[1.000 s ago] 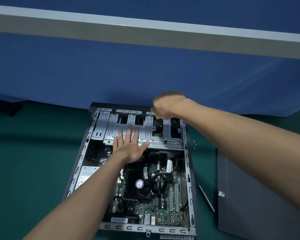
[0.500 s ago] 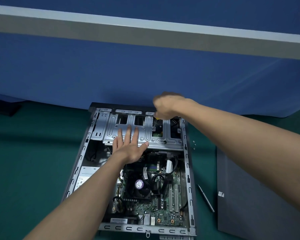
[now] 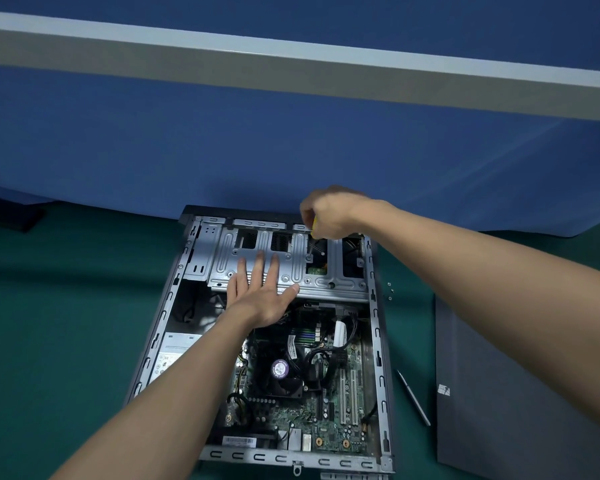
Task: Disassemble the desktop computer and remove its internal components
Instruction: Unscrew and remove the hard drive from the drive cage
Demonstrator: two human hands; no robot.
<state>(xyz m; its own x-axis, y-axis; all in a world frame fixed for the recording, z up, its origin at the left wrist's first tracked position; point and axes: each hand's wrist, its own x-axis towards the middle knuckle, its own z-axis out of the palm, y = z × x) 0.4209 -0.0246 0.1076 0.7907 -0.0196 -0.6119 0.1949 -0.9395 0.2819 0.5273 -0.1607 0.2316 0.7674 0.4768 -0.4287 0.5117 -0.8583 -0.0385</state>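
Open grey steel desktop computer case [image 3: 379,362] is lying on its side on a green work mat [image 3: 66,341], its front end reaching toward a blue partition wall [image 3: 291,150]. The left hand [image 3: 260,299] is resting flat, fingers straight and spread, on the silver perforated metal drive cage [image 3: 229,258] at the far end of the case. The right hand [image 3: 329,213] is curling closed round a yellow-handled screwdriver [image 3: 312,244], whose tip is meeting the cage top. Nearer the viewer, the green motherboard [image 3: 326,417] and black cooling fan with a purple sticker [image 3: 280,369] are lying exposed. To the right, small loose screws [image 3: 390,291], a slim silver pen-shaped tool [image 3: 413,398] and a dark grey side panel [image 3: 506,393] are lying on the mat.
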